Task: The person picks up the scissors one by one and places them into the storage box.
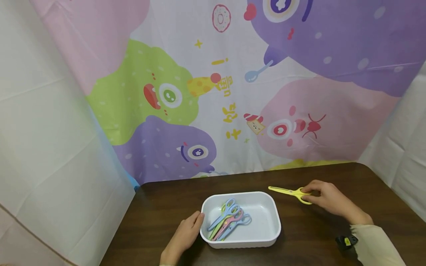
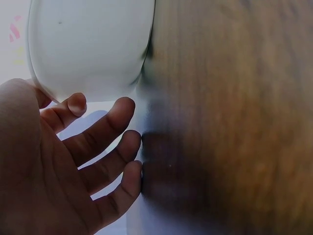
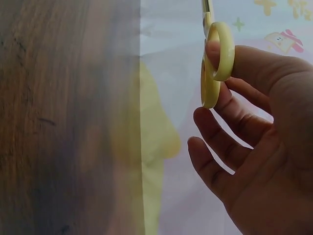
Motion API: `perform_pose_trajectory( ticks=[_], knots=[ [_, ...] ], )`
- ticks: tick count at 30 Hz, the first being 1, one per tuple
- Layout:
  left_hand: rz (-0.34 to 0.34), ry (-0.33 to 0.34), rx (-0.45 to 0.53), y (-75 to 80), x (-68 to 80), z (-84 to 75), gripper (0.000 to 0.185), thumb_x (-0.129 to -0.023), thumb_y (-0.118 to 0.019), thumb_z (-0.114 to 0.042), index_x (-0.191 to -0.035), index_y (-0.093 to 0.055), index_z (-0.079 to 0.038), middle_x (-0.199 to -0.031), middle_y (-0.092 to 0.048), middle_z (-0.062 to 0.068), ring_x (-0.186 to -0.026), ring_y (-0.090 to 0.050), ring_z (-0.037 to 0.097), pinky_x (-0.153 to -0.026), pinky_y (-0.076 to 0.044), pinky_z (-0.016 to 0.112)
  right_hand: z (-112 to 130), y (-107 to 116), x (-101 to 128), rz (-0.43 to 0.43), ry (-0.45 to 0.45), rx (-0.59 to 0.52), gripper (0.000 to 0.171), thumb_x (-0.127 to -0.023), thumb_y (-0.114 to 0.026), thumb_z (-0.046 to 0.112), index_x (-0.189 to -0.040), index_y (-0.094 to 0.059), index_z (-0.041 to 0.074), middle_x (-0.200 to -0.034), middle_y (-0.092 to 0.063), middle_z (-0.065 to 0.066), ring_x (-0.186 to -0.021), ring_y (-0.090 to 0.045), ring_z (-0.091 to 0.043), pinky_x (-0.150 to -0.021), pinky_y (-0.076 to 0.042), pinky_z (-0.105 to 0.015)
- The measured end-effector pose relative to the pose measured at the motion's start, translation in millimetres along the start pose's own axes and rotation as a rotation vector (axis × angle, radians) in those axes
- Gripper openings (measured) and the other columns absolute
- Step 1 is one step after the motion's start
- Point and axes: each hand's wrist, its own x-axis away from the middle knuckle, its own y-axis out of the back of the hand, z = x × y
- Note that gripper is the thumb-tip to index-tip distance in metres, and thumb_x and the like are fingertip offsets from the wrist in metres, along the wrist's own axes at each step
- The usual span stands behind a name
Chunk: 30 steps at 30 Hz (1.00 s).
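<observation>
My right hand (image 1: pixel 327 199) pinches the handle loops of a pair of yellow scissors (image 1: pixel 291 193) between thumb and fingertips, low over the dark wooden table (image 1: pixel 332 229), right of and a little beyond the white tray (image 1: pixel 273 221); the closed blades point left. The right wrist view shows the yellow loops (image 3: pixel 215 68) gripped at my fingertips, the lower fingers loosely curled beneath. My left hand (image 1: pixel 184 234) rests against the near left corner of the tray, fingers relaxed and spread, holding nothing; the left wrist view shows my fingertips (image 2: pixel 122 107) touching the tray's white outer wall (image 2: pixel 88 49). Inside the tray, toward its left side, lies a small heap of scissors (image 1: pixel 229 220) in blue, pink and green, overlapping one another with their handles at the far end. A cartoon monster backdrop (image 1: pixel 233 92) hangs behind the table's far edge.
</observation>
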Motion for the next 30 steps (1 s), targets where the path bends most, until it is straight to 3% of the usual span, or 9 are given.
perform_pose_trajectory(
  ticks=[5,12,16,18,20,24,25,27,30],
  knots=[
    [0.024,0.061,0.031,1.9,-0.6,-3.7,0.034,-0.111,-0.042,-0.039,-0.092,-0.059,-0.016,-0.072,-0.050,-0.003,-0.072,-0.051,0.015,-0.064,-0.041,0.032,2.4,-2.9,-1.7,0.005,0.016,-0.014,0.013,-0.083,-0.085,0.015,-0.094,-0.078,0.013,-0.088,-0.069,0.008,-0.079,-0.056,0.004,-0.066,-0.050,-0.026],
    [-0.028,-0.074,0.026,-10.9,-2.0,22.0,0.029,-0.112,-0.040,-0.035,-0.094,-0.056,-0.018,-0.071,-0.046,-0.006,-0.068,-0.047,0.012,-0.058,-0.037,0.031,5.4,-4.3,-2.2,0.018,-0.005,-0.021,0.012,-0.083,-0.085,0.016,-0.094,-0.078,0.013,-0.089,-0.070,0.008,-0.079,-0.056,0.004,-0.066,-0.049,-0.026],
    [-0.003,-0.011,0.026,-4.2,-0.3,9.4,0.031,-0.111,-0.041,-0.037,-0.094,-0.058,-0.017,-0.072,-0.048,-0.005,-0.070,-0.049,0.012,-0.061,-0.039,0.031,6.4,-4.6,-1.6,0.007,-0.005,-0.016,0.012,-0.083,-0.086,0.015,-0.093,-0.078,0.014,-0.089,-0.070,0.007,-0.079,-0.057,0.004,-0.067,-0.050,-0.027],
    [0.020,0.056,0.027,2.6,1.2,-5.2,0.034,-0.111,-0.042,-0.039,-0.094,-0.059,-0.016,-0.073,-0.050,-0.004,-0.072,-0.051,0.013,-0.063,-0.041,0.030,6.8,-4.7,-1.6,0.013,-0.017,-0.016,0.013,-0.083,-0.086,0.016,-0.093,-0.079,0.014,-0.090,-0.070,0.007,-0.079,-0.057,0.003,-0.067,-0.050,-0.026],
    [0.023,0.080,0.011,3.1,0.6,-7.8,0.034,-0.111,-0.042,-0.039,-0.094,-0.060,-0.016,-0.073,-0.052,-0.004,-0.073,-0.051,0.013,-0.065,-0.041,0.030,7.5,-4.7,-1.8,0.022,-0.029,-0.016,0.013,-0.084,-0.085,0.018,-0.094,-0.079,0.014,-0.091,-0.070,0.007,-0.080,-0.057,0.003,-0.067,-0.049,-0.026],
    [0.009,0.057,0.000,0.5,-0.2,-4.1,0.031,-0.111,-0.043,-0.035,-0.093,-0.059,-0.016,-0.073,-0.052,-0.004,-0.071,-0.051,0.012,-0.062,-0.041,0.033,9.6,-4.8,-2.3,0.030,-0.047,-0.012,0.014,-0.084,-0.085,0.019,-0.095,-0.079,0.014,-0.092,-0.070,0.007,-0.080,-0.057,0.002,-0.067,-0.049,-0.024],
    [-0.009,0.049,-0.001,-4.0,-1.0,3.5,0.031,-0.111,-0.043,-0.038,-0.093,-0.059,-0.018,-0.072,-0.052,-0.006,-0.071,-0.051,0.011,-0.062,-0.041,0.033,10.3,-4.9,-2.4,0.029,-0.048,-0.012,0.014,-0.084,-0.085,0.019,-0.095,-0.079,0.014,-0.092,-0.070,0.007,-0.081,-0.057,0.002,-0.067,-0.049,-0.024],
    [-0.009,0.079,0.007,-11.9,-3.6,18.3,0.033,-0.110,-0.041,-0.047,-0.092,-0.059,-0.025,-0.072,-0.052,-0.008,-0.072,-0.052,0.010,-0.064,-0.042,0.032,11.3,-5.6,-2.8,0.030,-0.051,-0.013,0.014,-0.084,-0.085,0.019,-0.096,-0.079,0.014,-0.092,-0.070,0.007,-0.081,-0.058,0.001,-0.068,-0.049,-0.024],
    [0.015,0.126,0.012,-9.8,-4.3,14.6,0.034,-0.110,-0.042,-0.049,-0.092,-0.059,-0.024,-0.072,-0.051,-0.007,-0.073,-0.053,0.012,-0.066,-0.042,0.029,12.3,-7.4,-3.8,0.034,-0.053,-0.020,0.014,-0.085,-0.085,0.020,-0.096,-0.079,0.014,-0.093,-0.070,0.007,-0.083,-0.059,0.000,-0.070,-0.050,-0.025]
  ],
)
